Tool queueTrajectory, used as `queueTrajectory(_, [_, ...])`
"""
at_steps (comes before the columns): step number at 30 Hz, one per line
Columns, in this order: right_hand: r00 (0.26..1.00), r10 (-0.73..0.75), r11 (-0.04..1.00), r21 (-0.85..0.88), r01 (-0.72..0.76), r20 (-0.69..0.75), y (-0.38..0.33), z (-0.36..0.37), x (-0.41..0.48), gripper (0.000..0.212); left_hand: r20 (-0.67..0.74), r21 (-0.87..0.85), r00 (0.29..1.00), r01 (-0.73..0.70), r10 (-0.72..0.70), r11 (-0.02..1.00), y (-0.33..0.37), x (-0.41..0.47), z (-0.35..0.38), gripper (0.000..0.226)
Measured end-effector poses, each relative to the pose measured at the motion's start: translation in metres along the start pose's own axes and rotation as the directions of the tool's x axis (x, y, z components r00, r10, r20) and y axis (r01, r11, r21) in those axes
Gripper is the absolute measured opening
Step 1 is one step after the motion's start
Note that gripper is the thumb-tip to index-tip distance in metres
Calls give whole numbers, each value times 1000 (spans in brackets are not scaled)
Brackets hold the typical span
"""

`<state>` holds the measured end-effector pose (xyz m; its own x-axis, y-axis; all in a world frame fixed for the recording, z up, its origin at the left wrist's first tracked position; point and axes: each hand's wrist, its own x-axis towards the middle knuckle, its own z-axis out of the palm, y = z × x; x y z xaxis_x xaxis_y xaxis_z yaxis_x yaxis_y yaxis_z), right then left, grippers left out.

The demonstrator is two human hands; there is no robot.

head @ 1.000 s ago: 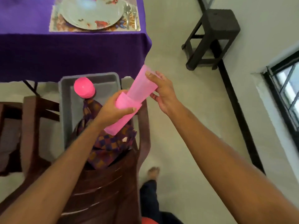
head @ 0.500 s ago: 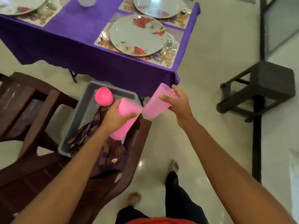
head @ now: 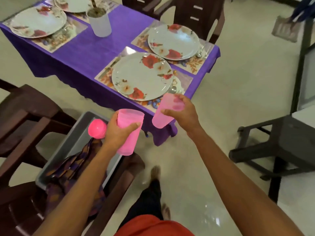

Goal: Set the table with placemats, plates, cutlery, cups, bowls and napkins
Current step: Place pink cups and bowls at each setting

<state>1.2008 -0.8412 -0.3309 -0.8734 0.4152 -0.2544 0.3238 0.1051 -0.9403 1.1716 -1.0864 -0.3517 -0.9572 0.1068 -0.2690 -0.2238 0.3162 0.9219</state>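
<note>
My left hand (head: 117, 133) wraps round the stack of pink cups (head: 127, 147) above the grey tub (head: 71, 147). My right hand (head: 181, 114) grips a single pink cup (head: 160, 119) near its rim, by the desk (head: 88, 53) corner, beside the nearest plate (head: 141, 76). It looks like light, thin, slippery plastic, so mid-wall seems the safer hold.

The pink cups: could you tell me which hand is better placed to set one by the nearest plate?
Right, probably. The right hand holds a single cup beside the nearest plate; the left hand grips the stacked cups lower, above the grey tub.
</note>
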Motion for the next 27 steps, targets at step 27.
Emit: queueTrajectory(27, [961, -266, 910, -309, 276, 75, -17, -82, 268, 98, 44, -123, 990, 137, -133, 983, 91, 209, 133, 74])
